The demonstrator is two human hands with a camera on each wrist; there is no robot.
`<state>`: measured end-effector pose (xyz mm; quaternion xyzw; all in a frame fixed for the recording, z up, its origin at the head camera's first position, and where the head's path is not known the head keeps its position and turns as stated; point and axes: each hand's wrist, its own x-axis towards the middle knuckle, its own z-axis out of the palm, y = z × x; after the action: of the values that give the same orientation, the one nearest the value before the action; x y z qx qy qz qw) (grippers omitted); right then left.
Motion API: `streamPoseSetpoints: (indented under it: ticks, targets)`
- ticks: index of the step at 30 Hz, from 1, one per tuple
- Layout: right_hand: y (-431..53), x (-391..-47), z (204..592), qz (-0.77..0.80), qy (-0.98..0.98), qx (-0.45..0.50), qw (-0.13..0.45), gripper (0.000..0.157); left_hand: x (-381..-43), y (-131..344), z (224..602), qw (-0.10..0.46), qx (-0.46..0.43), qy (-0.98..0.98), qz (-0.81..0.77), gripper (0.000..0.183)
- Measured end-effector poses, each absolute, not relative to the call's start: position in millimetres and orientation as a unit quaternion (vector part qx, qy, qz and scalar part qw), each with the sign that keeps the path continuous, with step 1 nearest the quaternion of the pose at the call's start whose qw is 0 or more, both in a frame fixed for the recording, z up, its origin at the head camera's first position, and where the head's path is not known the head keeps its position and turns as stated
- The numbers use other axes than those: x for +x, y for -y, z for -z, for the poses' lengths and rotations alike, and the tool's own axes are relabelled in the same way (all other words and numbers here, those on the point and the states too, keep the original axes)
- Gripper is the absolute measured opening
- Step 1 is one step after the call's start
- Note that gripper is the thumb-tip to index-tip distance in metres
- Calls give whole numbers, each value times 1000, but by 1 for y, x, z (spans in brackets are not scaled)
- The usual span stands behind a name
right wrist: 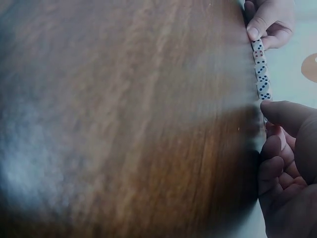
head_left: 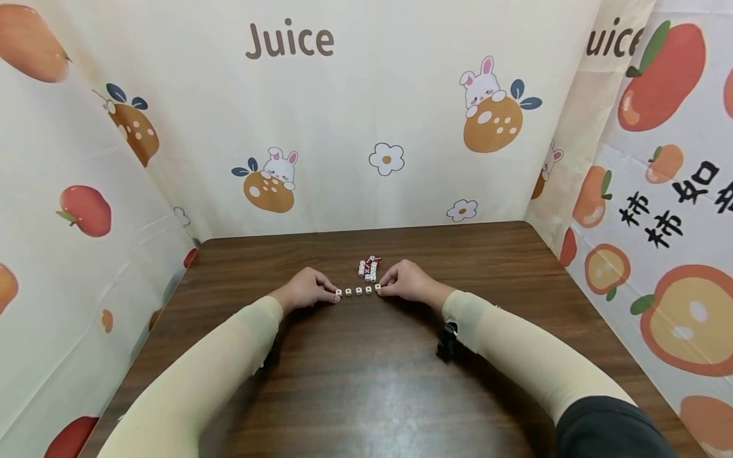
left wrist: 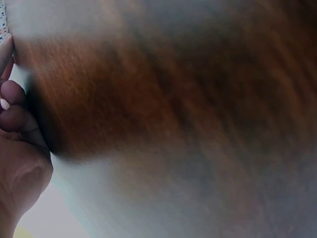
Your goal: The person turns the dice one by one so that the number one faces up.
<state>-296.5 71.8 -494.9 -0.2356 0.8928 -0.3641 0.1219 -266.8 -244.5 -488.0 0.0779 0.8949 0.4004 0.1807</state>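
Observation:
A short row of several small white dice (head_left: pixel 359 291) runs across the wooden table, with narrow gaps showing from above. At its left end my left hand (head_left: pixel 306 289) pinches the outermost die (head_left: pixel 338 292) between thumb and finger. My right hand (head_left: pixel 409 282) does the same at the opposite end, pinching the last die (head_left: pixel 378 288). The right wrist view shows the dotted faces of the dice (right wrist: pixel 262 74) between the two hands, with my right thumb (right wrist: pixel 282 111) against the nearest one. In the left wrist view, only part of my left hand (left wrist: pixel 22 134) appears at the left edge.
Just behind the row lies a small cluster of red and white dice (head_left: pixel 369 268). The dark wooden table (head_left: pixel 366 381) meets a printed fruit curtain (head_left: pixel 343 114) at the back and sides. A black device (head_left: pixel 446 340) hangs at my right wrist.

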Motion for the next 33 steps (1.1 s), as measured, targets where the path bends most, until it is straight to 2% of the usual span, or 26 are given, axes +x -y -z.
streamPoseSetpoints:
  ticks: [33]
  targets:
    - [-71, -295, 488, 329, -902, -250, 124, 11, -268, 244, 486, 183, 74, -897, -396, 15]
